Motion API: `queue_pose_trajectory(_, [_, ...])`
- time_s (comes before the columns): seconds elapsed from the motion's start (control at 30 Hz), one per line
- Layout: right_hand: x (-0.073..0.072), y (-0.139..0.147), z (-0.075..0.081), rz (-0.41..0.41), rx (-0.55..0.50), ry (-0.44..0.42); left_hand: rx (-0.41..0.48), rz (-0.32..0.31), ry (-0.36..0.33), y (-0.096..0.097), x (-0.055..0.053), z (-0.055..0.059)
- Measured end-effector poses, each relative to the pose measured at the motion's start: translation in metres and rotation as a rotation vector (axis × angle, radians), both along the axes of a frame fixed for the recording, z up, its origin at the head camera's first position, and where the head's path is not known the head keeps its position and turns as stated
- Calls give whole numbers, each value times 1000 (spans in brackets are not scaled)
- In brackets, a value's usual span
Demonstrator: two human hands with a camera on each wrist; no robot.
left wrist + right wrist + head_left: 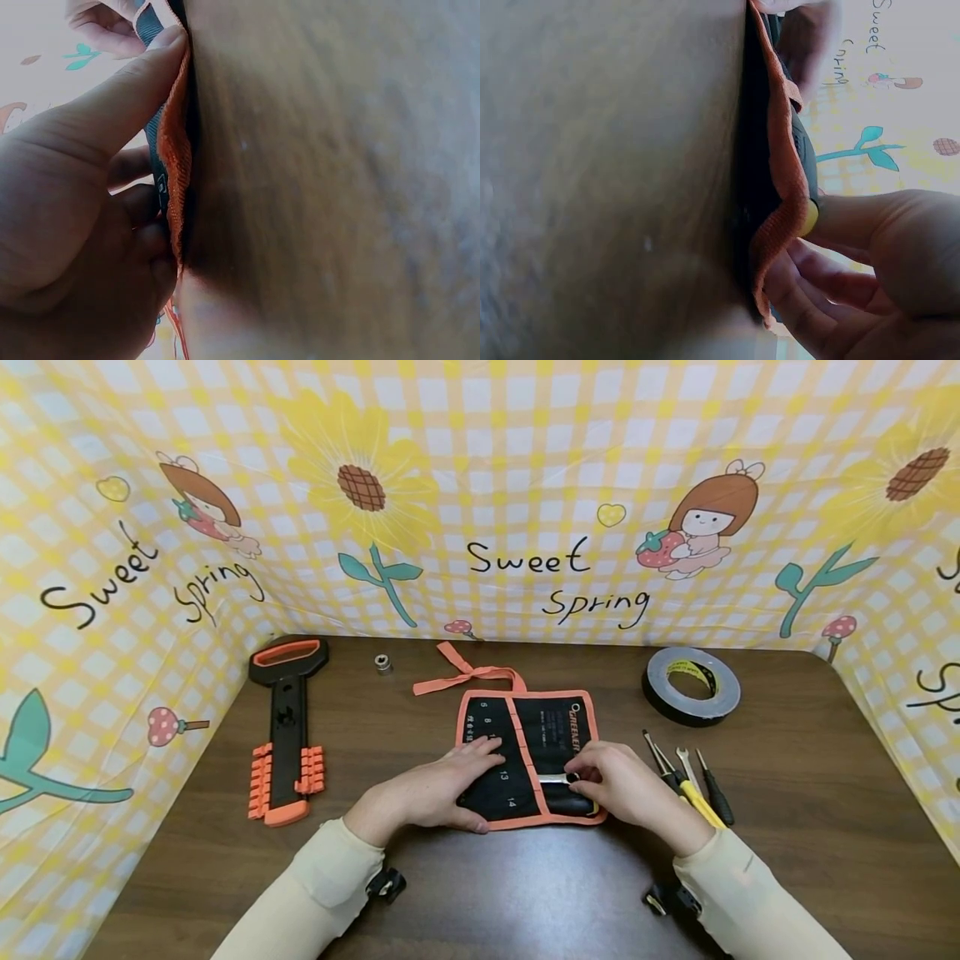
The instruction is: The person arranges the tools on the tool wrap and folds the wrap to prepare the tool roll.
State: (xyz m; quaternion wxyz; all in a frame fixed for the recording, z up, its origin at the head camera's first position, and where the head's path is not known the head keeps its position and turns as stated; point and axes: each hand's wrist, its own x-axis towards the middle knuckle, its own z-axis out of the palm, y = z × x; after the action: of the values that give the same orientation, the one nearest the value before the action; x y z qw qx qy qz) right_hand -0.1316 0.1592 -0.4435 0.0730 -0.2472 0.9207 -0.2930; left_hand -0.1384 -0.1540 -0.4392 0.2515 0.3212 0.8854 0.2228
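Observation:
A black tool pouch [551,727] with orange edging lies unfolded on the table, its left flap printed with size numbers. My left hand [442,782] rests on that flap with fingers spread; in the left wrist view its thumb [142,82] presses near the orange edge. At the right side of the pouch, my right hand [618,785] pinches the end of a silver wrench [553,779] that sticks out of a pocket. Just below the wrench lies a black handle [566,802] with a yellow end [810,217], also in the pouch. The fingers partly hide the wrench's end.
Right of the pouch lie yellow-handled pliers [697,802], a small wrench [686,766] and a black screwdriver [716,793]. Behind them sits a tape roll [716,702]. On the left are a black-and-orange rack [287,727] and a metal socket [383,665]. Patterned cloth [525,485] surrounds the table.

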Motion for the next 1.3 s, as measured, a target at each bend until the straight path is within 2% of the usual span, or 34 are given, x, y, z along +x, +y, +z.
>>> queue_pose_trajectory(0.13, [2,6,1,-4,-19,4,2,0,-1,0,-1,-1])
queue_pose_trajectory(0.3, [9,20,1,-19,-60,83,-3,4,-1,0,-1,-1])
queue_pose_trajectory(0.53, [21,45,3,-104,-82,148,-5,1,2,0,0,1])
queue_pose_trajectory(0.93, [33,70,5,-175,-113,288,1,-7,2,0,-1,-1])
queue_pose_trajectory(1.3, [40,84,5,-279,-87,323,13,-9,1,0,-2,-2])
